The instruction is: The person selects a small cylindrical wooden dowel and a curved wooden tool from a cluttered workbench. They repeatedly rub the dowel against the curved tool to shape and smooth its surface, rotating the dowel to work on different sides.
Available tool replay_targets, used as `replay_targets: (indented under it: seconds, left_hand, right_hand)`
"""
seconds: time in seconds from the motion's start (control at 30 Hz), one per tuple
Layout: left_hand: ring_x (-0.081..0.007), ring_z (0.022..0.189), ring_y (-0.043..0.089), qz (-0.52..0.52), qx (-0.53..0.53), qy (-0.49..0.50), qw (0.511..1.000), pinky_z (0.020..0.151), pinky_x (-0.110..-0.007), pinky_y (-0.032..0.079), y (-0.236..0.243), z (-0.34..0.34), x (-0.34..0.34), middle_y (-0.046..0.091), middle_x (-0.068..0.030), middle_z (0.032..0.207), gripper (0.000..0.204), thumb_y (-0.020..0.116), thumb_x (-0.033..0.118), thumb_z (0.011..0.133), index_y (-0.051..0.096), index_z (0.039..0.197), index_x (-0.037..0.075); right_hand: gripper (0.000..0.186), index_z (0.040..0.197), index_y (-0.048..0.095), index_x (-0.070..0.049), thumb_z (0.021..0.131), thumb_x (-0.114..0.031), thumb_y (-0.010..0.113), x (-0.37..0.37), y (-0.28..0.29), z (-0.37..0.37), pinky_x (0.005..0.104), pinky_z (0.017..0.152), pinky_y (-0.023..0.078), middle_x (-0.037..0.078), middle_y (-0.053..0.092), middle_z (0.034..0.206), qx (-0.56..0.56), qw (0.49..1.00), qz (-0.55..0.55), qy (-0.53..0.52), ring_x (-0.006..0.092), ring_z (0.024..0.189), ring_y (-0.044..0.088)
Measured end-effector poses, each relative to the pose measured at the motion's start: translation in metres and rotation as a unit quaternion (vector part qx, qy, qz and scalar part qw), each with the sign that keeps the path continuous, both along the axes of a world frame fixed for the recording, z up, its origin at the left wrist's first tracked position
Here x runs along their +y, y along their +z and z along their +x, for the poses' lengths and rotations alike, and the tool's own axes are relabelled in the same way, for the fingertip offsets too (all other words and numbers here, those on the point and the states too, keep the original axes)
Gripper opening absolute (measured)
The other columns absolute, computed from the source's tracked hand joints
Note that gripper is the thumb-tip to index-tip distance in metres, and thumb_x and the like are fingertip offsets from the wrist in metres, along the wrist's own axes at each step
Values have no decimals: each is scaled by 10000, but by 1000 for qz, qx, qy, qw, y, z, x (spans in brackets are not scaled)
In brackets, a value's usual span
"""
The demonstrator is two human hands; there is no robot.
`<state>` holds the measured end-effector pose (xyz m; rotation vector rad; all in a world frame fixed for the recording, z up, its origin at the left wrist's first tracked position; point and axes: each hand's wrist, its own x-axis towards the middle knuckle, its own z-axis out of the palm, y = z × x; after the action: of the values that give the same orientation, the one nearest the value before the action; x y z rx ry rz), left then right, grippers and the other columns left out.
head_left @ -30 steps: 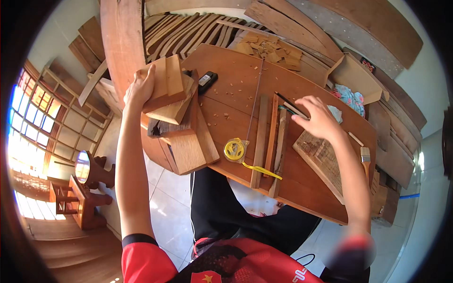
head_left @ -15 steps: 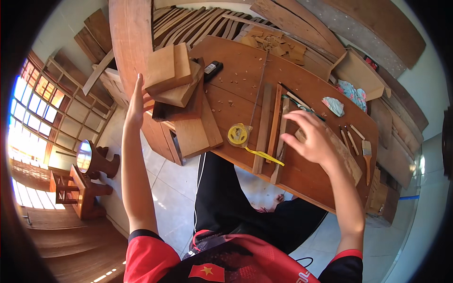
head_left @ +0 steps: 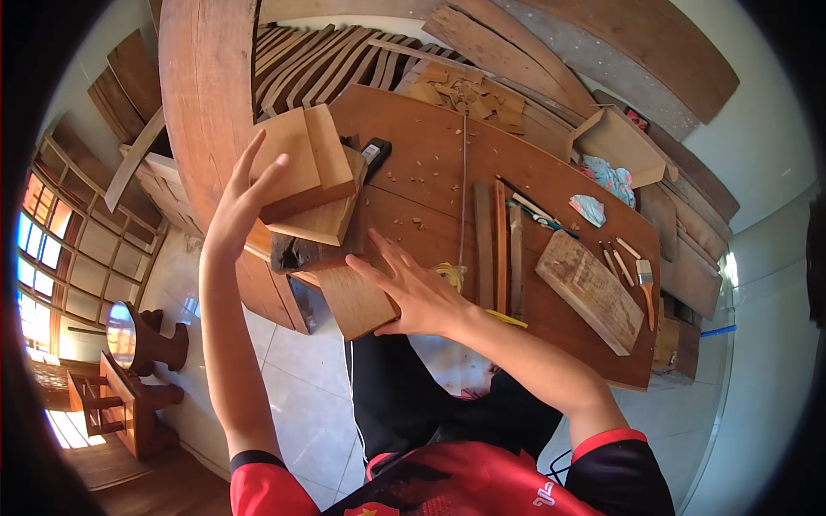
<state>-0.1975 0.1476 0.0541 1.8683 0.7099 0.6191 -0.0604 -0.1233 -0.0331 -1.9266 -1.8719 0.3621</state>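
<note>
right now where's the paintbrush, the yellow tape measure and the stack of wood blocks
paintbrush (head_left: 644, 277), head view, on its ferrule
yellow tape measure (head_left: 449, 273), head view, on its visible case edge
stack of wood blocks (head_left: 303, 159), head view, on the top block's face

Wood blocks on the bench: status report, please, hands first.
Left hand open, flat against block stack. Right hand open over lower board. Tape measure beside right hand.

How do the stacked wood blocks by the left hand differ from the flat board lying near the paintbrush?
The stacked blocks are smooth, pale and thick, piled at the table's left edge; the flat board is thin, rough, grey-streaked and lies alone. The left hand touches the blocks; no hand is near the board. Both are bare wood on the same table.
</note>
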Motion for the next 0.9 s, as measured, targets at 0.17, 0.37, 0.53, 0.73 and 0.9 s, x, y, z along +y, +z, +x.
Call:
replay_targets:
  seconds: [0.17, 0.37, 0.53, 0.73, 0.9]
  left_hand:
    - [-306, 1457, 469, 8, 13, -14, 1000, 1194, -383, 378, -7, 3, 23, 478, -212, 1572, 846, 835, 377, 887, 459, 1581, 75]
    - [-292, 1397, 533, -6, 30, -46, 998, 1159, -379, 426, 2, 7, 35, 523, -233, 1523, 844, 830, 371, 899, 441, 1592, 86]
    - [-299, 1421, 503, 48, 69, -73, 994, 1179, -380, 398, -1, 21, 54, 463, -241, 1581, 855, 789, 413, 931, 387, 1621, 107]
    - [-304, 1455, 461, 93, 76, -112, 986, 1196, -363, 377, -10, 40, 94, 374, -247, 1638, 855, 768, 431, 953, 360, 1630, 105]
    - [-252, 1482, 413, 89, 83, -162, 979, 1202, -359, 351, -10, 71, 116, 396, -162, 1642, 765, 708, 420, 999, 376, 1631, 144]
  right_hand:
    - [1290, 1666, 167, -384, 658, -372, 971, 13, 0, -28, 548, 1065, 555, 281, 141, 1689, 4, 999, 10, -36, 520, 1482, 359]
    - [1257, 1665, 185, -342, 675, -408, 957, 28, -1, -44, 564, 1115, 491, 384, 277, 1595, -19, 997, 47, -65, 559, 1424, 409]
    - [1288, 1675, 164, -245, 676, -448, 951, 47, -12, -56, 585, 1172, 396, 393, 370, 1536, -34, 991, 82, -104, 546, 1402, 441]
    - [1366, 1682, 123, -201, 641, -495, 958, 77, -15, -65, 632, 1151, 365, 400, 396, 1510, -39, 980, 120, -153, 526, 1348, 483]
    - [1424, 1680, 129, -169, 588, -520, 972, 97, -30, -59, 675, 1140, 336, 386, 398, 1502, -47, 969, 132, -204, 498, 1363, 458]
